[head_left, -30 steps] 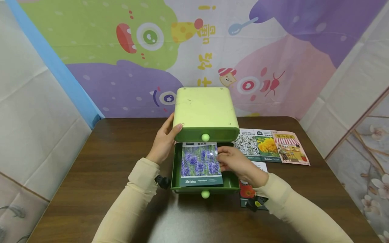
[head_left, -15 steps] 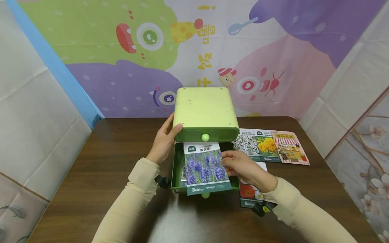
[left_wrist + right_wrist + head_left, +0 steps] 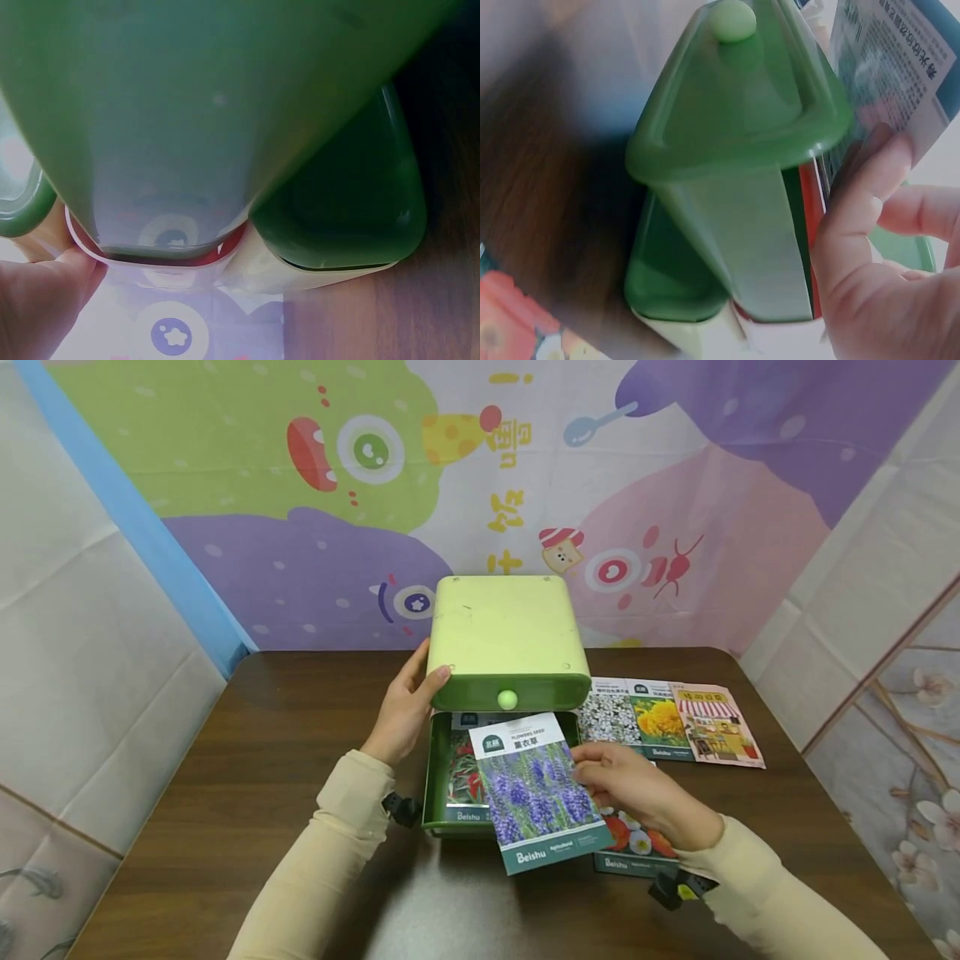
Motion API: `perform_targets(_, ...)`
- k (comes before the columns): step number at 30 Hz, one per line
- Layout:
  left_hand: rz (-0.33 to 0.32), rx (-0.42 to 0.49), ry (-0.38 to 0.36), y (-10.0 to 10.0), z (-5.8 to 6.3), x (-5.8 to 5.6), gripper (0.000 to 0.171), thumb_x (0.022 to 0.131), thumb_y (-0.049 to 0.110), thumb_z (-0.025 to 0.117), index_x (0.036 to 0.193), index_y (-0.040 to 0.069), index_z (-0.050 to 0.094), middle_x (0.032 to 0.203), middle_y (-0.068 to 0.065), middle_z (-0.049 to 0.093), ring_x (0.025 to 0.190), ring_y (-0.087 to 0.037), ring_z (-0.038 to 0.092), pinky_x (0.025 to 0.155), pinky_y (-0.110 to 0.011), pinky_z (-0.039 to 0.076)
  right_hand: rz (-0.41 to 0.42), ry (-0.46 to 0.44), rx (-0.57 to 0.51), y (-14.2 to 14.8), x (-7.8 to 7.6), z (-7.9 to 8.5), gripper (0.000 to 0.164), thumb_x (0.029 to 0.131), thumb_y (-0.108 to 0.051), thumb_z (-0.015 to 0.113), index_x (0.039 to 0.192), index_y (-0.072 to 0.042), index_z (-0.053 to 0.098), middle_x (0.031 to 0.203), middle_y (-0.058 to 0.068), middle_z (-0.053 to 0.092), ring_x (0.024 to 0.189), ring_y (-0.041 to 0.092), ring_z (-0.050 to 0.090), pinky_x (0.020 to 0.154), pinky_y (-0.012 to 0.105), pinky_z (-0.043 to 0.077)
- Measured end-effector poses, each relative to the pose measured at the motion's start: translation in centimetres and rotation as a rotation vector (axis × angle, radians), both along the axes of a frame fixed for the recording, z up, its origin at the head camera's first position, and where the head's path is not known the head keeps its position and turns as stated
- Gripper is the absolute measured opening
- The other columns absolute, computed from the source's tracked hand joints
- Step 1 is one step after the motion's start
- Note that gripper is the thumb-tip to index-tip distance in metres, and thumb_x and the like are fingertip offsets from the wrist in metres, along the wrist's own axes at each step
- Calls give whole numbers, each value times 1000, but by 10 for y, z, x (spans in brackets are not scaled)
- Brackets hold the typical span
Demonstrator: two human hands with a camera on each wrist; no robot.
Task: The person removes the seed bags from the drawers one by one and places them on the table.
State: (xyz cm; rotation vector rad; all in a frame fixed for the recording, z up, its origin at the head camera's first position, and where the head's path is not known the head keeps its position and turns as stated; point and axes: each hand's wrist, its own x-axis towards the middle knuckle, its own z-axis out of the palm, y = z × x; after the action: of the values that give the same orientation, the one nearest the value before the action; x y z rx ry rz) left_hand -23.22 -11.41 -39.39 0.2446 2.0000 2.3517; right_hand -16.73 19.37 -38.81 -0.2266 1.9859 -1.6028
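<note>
On the table stands a pale-green drawer box (image 3: 506, 627) with dark-green drawer fronts. My left hand (image 3: 401, 710) holds its left front corner, thumb at the front edge and fingers along the side. Below the top drawer, a green drawer (image 3: 431, 793) is pulled out. Inside it lies a seed packet with red flowers (image 3: 463, 772), partly covered. Over the drawer's right front corner, my right hand (image 3: 637, 789) pinches the right edge of a lavender seed packet (image 3: 536, 793), tilted and reaching past the drawer front. The packet's printed back (image 3: 900, 60) shows in the right wrist view.
Right of the box lie seed packets with white flowers (image 3: 609, 718) and yellow flowers (image 3: 660, 722), beside a pink packet with a striped awning (image 3: 716, 727). A poppy packet (image 3: 637, 852) lies nearer, partly under the right hand. A cartoon cloth (image 3: 300, 577) hangs behind the table (image 3: 300, 710).
My right hand has drawn the lavender packet out of the drawer, toward the front and right, turning it askew. The red-flower packet beneath is now uncovered in part. My left hand stays put.
</note>
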Motion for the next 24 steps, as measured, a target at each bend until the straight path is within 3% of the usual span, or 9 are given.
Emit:
perform_targets(5,0,-8,-2,-1,1,1,68,99,30,58,157,30,23,161,2,24,104,-10,63,86,-26,55,16,33,58,14,7,1,51,100,-11,50,141,14,36,78,-1,46,59,7,37,54,23,38)
perform_targets(11,-12,5,10,-1,1,1,68,99,30,57,157,30,22,160,2,27,106,-11,62,87,-26,55,25,86,63,31,15,3,39,101,-13,49,130,13,43,76,-2,45,59,7,38,54,24,39)
perform_targets(19,-17,1,3,-1,0,1,68,99,30,57,157,29,21,159,1,29,106,-10,62,86,-25,55,-78,188,88,59,19,7,31,101,-10,51,122,11,45,76,-3,46,61,9,43,53,24,44)
perform_targets(24,-15,1,3,-1,0,0,68,99,30,57,157,29,21,159,1,29,109,-10,61,88,-24,55,-140,285,148,80,20,10,29,101,-10,51,120,11,47,79,-4,49,68,10,48,60,27,50)
